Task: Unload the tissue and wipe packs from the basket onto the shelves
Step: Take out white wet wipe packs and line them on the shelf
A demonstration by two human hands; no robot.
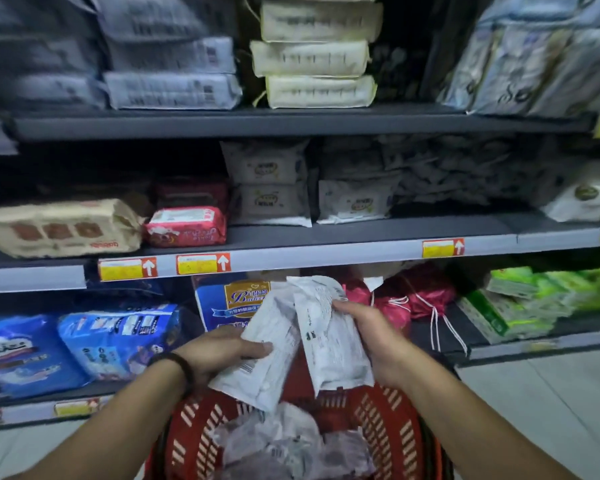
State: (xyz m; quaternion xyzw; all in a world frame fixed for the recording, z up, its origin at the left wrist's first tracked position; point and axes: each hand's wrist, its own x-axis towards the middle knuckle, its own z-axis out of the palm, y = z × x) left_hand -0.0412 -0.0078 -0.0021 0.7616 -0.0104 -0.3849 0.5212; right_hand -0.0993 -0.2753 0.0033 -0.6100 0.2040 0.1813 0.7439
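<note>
Above a red plastic basket (pixel 388 420) I hold two white wipe packs. My left hand (pixel 219 355) grips one white pack (pixel 267 351) by its left edge, thumb on its face. My right hand (pixel 364 337) grips the other white pack (pixel 326 327), which stands taller and overlaps the first. More whitish and purple packs (pixel 291 448) lie loose in the basket below. The middle shelf (pixel 326 251) in front of me carries matching white wipe packs (pixel 354 202) in small stacks.
The top shelf (pixel 291 123) holds grey and cream tissue packs. The bottom shelf has blue packs (pixel 115 337) at left, a blue box (pixel 229 303), red drawstring bags (pixel 413 299) and green packs (pixel 520 303) at right. Pale floor tiles lie at lower right.
</note>
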